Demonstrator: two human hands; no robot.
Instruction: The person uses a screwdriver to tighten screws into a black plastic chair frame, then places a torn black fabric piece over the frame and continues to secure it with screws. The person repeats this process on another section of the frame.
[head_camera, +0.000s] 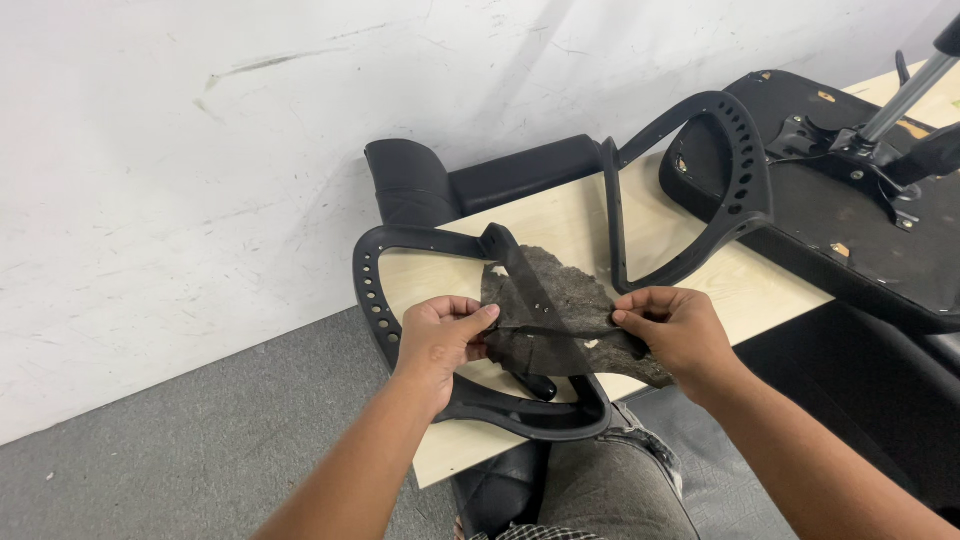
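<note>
My left hand (442, 335) pinches the left edge of a ragged piece of dark grey fabric (562, 300). My right hand (675, 330) grips the same fabric at its right edge, and the piece is stretched between both hands. The fabric lies over a black plastic chair armrest frame (372, 290) with a row of holes along its curved side. This frame rests on the near end of a light wooden board (560, 215). A second black armrest frame (745, 160) with similar holes stands further back on the board.
An upturned black chair seat (850, 230) with its metal mechanism and a grey gas cylinder (905, 95) lies at the right. A black chair backrest (470, 180) lies against the white wall (200, 150). Grey carpet (200, 460) covers the floor; my knee in grey trousers (610, 490) is below.
</note>
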